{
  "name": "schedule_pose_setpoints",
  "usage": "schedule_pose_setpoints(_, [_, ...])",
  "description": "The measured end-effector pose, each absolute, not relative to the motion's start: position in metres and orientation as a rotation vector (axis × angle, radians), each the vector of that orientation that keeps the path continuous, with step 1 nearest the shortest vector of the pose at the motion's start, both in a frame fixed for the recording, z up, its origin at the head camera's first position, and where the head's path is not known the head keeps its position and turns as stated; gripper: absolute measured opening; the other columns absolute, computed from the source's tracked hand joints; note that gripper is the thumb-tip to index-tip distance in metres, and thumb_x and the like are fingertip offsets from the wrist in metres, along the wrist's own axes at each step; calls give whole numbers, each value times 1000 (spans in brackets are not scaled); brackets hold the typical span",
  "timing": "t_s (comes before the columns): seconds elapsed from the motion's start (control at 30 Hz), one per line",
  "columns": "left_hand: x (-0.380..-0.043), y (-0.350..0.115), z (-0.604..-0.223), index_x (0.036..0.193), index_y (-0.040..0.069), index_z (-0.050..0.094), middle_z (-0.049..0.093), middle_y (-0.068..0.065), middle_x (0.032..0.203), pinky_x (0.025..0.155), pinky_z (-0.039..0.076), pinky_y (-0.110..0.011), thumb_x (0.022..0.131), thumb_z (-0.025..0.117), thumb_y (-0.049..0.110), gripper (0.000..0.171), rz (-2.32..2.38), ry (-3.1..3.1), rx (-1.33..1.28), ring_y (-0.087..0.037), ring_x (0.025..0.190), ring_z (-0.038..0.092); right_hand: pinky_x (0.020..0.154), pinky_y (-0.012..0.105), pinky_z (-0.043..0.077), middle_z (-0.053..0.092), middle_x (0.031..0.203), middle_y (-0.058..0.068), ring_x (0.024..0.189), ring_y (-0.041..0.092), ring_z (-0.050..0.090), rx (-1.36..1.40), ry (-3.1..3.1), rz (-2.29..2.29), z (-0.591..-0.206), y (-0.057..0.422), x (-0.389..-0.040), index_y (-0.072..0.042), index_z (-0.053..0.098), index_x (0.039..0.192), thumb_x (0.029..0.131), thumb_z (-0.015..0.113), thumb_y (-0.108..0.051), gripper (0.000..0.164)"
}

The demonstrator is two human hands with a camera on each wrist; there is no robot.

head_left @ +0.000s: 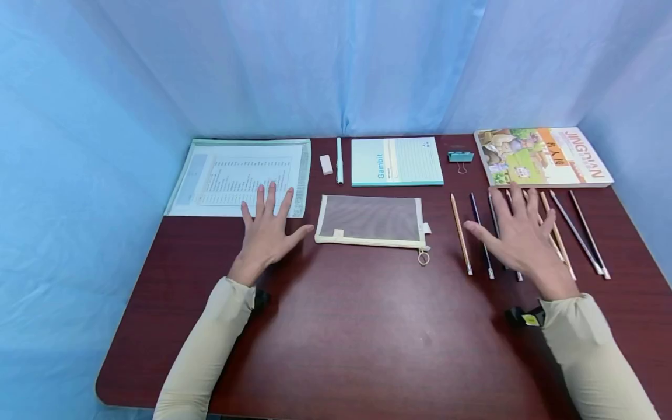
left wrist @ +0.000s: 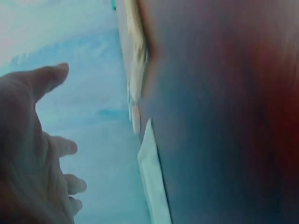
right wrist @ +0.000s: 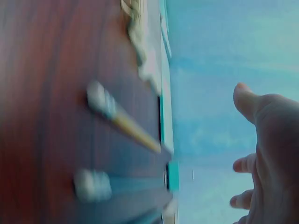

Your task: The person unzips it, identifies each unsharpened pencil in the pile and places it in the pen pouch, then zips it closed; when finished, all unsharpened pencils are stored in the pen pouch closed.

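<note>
Stretching nine-to-three, the mesh pouch [head_left: 370, 219] lies at three o'clock from the wide-spread left hand [head_left: 265, 236], nearer than the equally splayed right hand [head_left: 525, 245].

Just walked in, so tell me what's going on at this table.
A person's left hand is spread by the near edge of a document sleeve, and the right hand is spread above a row of pencils; neither holds anything. A mesh zip pouch lies flat on the table between the hands. Farther back are an eraser, pen, notebook and binder clip, with a book at the far right.
</note>
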State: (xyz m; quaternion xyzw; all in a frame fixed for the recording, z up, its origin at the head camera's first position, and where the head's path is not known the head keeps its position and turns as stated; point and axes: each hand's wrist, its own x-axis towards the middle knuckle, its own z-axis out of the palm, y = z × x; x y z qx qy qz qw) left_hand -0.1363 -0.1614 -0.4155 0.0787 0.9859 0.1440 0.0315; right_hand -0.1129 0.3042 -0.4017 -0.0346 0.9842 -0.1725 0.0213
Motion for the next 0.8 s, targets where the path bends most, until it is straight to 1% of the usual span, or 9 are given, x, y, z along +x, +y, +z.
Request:
schedule_pose_setpoints(0.03, [-134,-158,-417,162,26,12,-1,-14,170,123,-1,-75,92,49,68,90,442,3036,247,-38,158,-7,105,91,-4,-4,166,29,149,59,-10,-118,3052,-537,-402,297,-111,-12,13,160,95,48,-65,91])
schedule_pose_setpoints(0.23, [-123,-139,-425,161,24,16,4,-15,170,124,5,-74,94,51,65,87,448,3010,309,-39,158,-2,106,90,3,7,165,30,149,60,0,-159,2996,-528,-410,259,-103,-12,15,160,95,44,-68,90])
schedule_pose_setpoints(0.4, [-116,-128,-428,161,22,17,7,-17,170,124,10,-73,94,51,64,86,503,2953,365,-40,158,0,110,87,3,11,164,28,150,57,4,-204,2912,-498,-418,234,-96,-12,17,160,97,42,-67,87])
schedule_pose_setpoints(0.57, [-112,-122,-429,161,21,20,8,-16,170,125,10,-71,93,54,63,86,603,2876,378,-40,158,2,112,86,4,17,164,28,150,56,7,-272,2845,-483,-427,219,-90,-11,20,159,99,40,-65,84])
schedule_pose_setpoints(0.7, [-110,-119,-433,161,21,20,6,-16,170,126,9,-70,94,54,61,85,674,2791,381,-38,158,0,111,85,7,21,163,26,150,54,11,-318,2816,-512,-433,213,-87,-11,22,159,100,41,-63,81])
schedule_pose_setpoints(0.8, [-110,-117,-437,161,23,18,4,-14,170,127,6,-68,95,52,62,84,695,2724,373,-35,159,-2,113,83,9,23,163,25,150,52,14,-334,2806,-523,-435,210,-86,-13,24,159,100,42,-62,79])
